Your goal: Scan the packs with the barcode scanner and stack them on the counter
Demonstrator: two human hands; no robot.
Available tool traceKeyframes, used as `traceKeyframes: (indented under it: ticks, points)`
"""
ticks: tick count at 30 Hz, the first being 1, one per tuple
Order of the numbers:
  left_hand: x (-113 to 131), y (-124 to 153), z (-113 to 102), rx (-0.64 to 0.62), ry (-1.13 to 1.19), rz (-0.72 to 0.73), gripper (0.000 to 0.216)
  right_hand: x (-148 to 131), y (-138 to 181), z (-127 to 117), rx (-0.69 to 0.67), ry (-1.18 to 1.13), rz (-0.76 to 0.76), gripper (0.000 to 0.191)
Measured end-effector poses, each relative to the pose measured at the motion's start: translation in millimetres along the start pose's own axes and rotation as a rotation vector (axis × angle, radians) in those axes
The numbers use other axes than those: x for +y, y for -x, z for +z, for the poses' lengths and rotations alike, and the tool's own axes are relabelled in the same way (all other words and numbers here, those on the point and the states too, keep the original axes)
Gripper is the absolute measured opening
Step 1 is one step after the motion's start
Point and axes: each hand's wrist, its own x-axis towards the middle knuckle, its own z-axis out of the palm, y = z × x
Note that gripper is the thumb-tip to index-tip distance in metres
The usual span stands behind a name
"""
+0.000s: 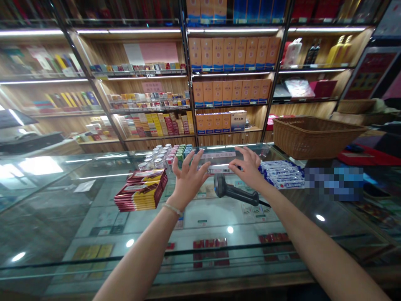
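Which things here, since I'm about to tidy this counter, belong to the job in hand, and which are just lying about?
Probably the job, being nearest the hands:
strip between left hand and right hand (can't tell if held)
scanner
cans
red-yellow packs
blue-white packs

Probably just about:
basket
shelf boxes
yellow bottles

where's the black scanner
In the head view, the scanner lies on the glass counter just right of centre, between the left hand and right forearm.
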Motion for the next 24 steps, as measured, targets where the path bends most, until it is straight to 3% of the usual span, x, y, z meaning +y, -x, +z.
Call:
traceKeyframes:
  ticks: [12, 19, 24]
  points:
    - [0, 0, 0, -0.01, 0.01, 0.046, 0.026, 2, 1, 4, -0.033, -0.013, 0.018, 0.036]
    - [-2, 0, 0, -0.018, -0.026, 0.041, 0.023, -3, 3, 6, -0.062, 0.102, 0.002, 0.039]
    - [-7, 1, 1, -0.012, -0.024, -0.007, 0.02, -13, 9, 6, -0.071, 0.262, -0.102, 0.069]
